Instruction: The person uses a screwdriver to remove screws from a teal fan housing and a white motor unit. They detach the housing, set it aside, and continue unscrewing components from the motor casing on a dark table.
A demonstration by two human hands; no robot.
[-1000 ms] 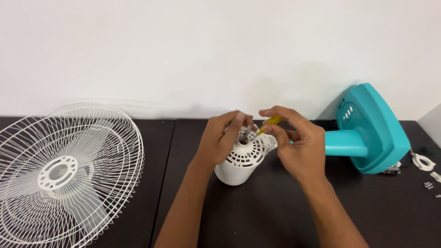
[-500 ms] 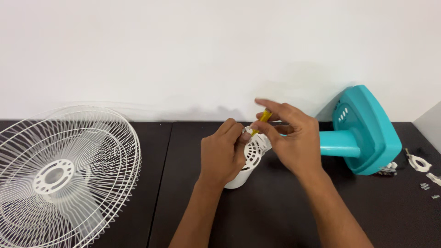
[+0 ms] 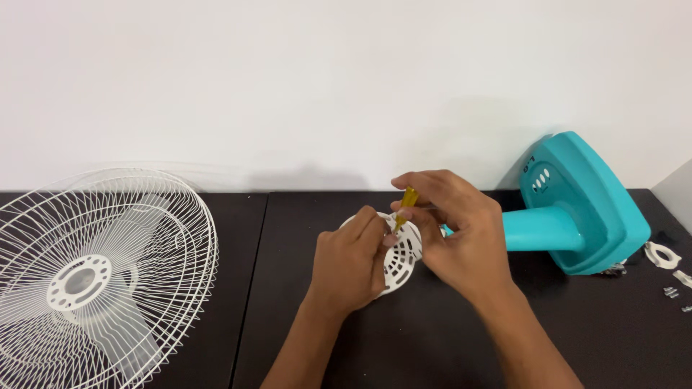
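screwdriver tip hidden, wire guard cropped

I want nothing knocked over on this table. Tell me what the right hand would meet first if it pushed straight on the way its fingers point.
The right hand points left, so it would first meet the white vented plastic fan housing, then the left hand gripping it; depth is uncertain.

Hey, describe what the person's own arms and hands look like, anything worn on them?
Both forearms are bare as far as the picture shows, with no sleeves in view. The left hand and right hand wear no gloves; no watch, bracelet or ring is visible.
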